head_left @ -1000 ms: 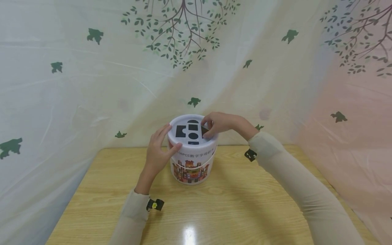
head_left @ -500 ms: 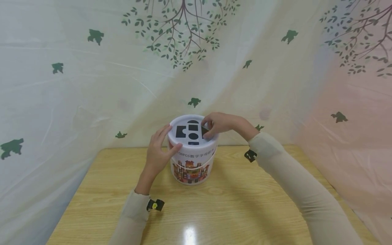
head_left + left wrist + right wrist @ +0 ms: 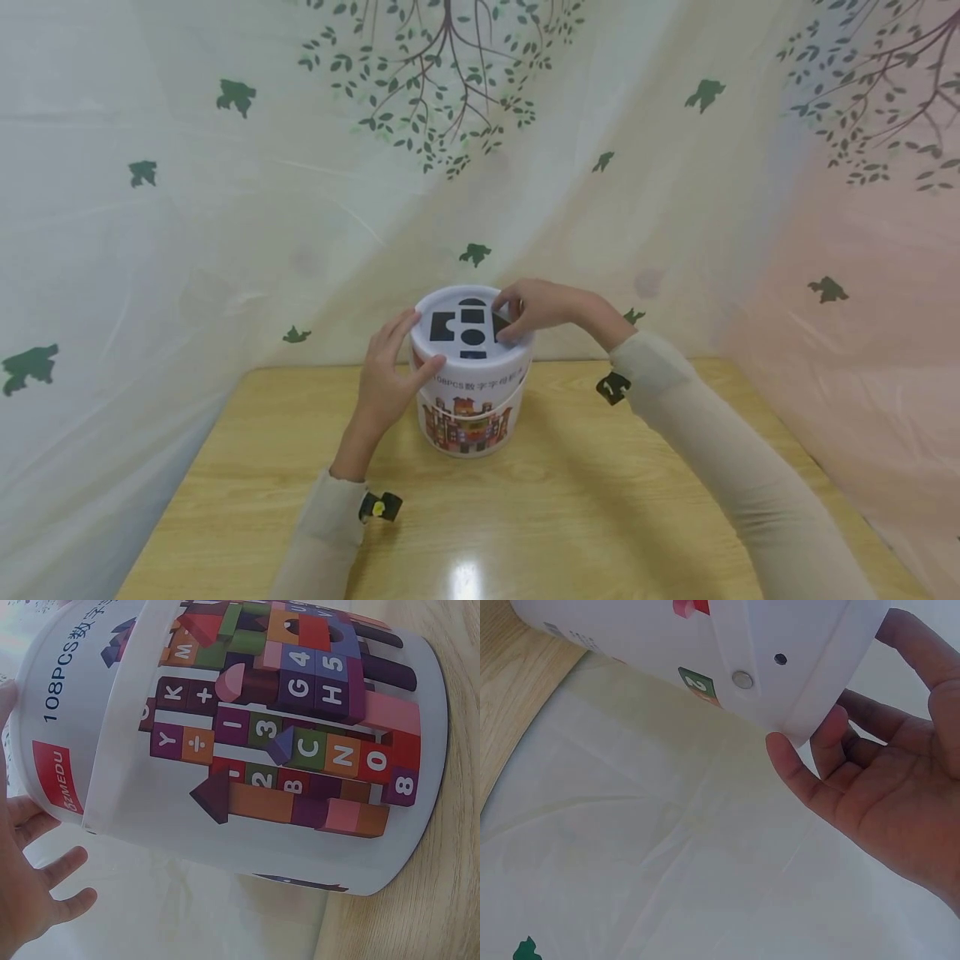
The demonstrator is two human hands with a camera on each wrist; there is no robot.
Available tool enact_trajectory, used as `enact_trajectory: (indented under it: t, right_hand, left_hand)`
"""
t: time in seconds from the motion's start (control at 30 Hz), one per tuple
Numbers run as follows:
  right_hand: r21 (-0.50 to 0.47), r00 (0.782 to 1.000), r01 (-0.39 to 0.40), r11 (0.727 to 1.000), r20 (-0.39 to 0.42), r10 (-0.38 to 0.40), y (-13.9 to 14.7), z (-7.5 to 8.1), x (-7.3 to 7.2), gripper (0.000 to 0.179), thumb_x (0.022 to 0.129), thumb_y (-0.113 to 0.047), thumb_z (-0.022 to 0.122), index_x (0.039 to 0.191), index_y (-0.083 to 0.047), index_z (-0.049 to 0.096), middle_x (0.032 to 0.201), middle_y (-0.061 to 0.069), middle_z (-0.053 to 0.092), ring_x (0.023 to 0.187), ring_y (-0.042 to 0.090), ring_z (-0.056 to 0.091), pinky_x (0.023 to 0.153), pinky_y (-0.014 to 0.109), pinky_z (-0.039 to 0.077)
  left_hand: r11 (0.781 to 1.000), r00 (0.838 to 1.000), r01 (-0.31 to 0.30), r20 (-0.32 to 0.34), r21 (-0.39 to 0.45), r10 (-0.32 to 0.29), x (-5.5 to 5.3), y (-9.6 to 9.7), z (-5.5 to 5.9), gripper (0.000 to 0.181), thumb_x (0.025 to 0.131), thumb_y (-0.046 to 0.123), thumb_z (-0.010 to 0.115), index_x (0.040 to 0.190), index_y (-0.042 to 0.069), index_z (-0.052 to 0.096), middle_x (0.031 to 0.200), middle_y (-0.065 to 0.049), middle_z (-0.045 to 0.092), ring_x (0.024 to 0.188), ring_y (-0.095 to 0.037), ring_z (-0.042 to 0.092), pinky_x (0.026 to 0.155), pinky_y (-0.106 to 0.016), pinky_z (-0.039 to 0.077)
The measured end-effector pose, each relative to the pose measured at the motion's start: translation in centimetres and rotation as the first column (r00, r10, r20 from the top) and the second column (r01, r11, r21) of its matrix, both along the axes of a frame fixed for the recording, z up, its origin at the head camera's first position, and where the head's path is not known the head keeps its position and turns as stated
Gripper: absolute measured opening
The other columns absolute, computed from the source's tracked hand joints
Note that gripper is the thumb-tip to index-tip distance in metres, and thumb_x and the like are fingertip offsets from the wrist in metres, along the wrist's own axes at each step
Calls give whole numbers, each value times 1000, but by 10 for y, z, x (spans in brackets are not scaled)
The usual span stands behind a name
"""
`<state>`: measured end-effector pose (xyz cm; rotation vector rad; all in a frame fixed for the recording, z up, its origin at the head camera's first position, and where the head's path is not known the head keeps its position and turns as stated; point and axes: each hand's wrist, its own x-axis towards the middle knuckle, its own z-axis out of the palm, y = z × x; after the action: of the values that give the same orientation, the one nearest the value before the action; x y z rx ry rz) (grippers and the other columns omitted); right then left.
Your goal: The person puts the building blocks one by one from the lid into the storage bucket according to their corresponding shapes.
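Observation:
A white bucket (image 3: 467, 417) with block-castle pictures and "108PCS" print stands upright on the table. Its white lid (image 3: 452, 357) has several dark shaped cutouts: a circle, a square, a half-round and others. My left hand (image 3: 384, 383) rests at the lid's left rim, thumb at the front edge, fingers extended and spread. In the left wrist view, some fingers (image 3: 64, 866) stand off the bucket's side. My right hand (image 3: 542, 302) grips the right rim, thumb and forefinger over the lid beside a dark cutout. Seen from the right wrist, its other fingers (image 3: 791, 765) curl under the edge.
The wooden table (image 3: 480, 517) extends in front of the bucket. Directly behind hangs a pale curtain (image 3: 337, 242) printed with branches and green birds. A thin white handle (image 3: 459, 414) hangs across the bucket's front.

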<state>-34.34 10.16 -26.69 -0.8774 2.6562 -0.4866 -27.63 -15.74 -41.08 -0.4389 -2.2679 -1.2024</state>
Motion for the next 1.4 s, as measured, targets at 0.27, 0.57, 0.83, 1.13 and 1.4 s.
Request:
enact_trajectory:
  t: [0.27, 0.57, 0.83, 1.13, 1.4]
  right_hand:
    - [-24, 1000, -5, 1000, -11, 5, 2, -3, 5, 59, 89, -25, 78, 140, -2, 58, 96, 9, 69, 88, 20, 64, 78, 30, 57]
    - [-101, 997, 19, 995, -73, -27, 3, -12, 10, 59, 87, -25, 80, 138, -2, 61, 105, 11, 70, 93, 21, 65, 80, 31, 59]
    - [-173, 989, 46, 984, -129, -69, 6, -19, 14, 56, 88, -25, 80, 135, -1, 62, 112, 12, 69, 93, 22, 65, 80, 32, 60]
    - [-245, 976, 61, 968, -187, -109, 10, -27, 18, 51, 89, -25, 79, 134, -3, 64, 116, 11, 66, 100, 24, 62, 83, 35, 58]
    - [-303, 967, 54, 951, -222, -126, 13, -30, 26, 50, 92, -26, 76, 135, -6, 63, 125, 14, 62, 115, 29, 59, 95, 44, 56]
  left_hand:
    - [1000, 1000, 3, 4, 5, -3, 5, 0, 1, 76, 90, 47, 74, 156, 23, 43, 162, -1, 40, 149, -30, 36, 118, -66, 33]
    - [1000, 1000, -1, 29, -3, 1, 9, 0, 3, 77, 90, 46, 74, 156, 24, 42, 164, -1, 39, 150, -30, 34, 118, -67, 31]
    - [999, 999, -6, 36, -33, 7, 9, -1, 5, 77, 91, 54, 70, 156, 24, 42, 164, -1, 38, 150, -32, 34, 116, -69, 34]
    - [998, 998, 8, 65, -63, -4, 8, -1, 10, 78, 93, 54, 68, 158, 23, 39, 165, -4, 35, 151, -34, 33, 115, -71, 33]
    - [993, 996, 16, 90, -118, -5, 9, -3, 17, 80, 93, 56, 67, 159, 21, 37, 166, -5, 33, 150, -36, 33, 115, -71, 32]
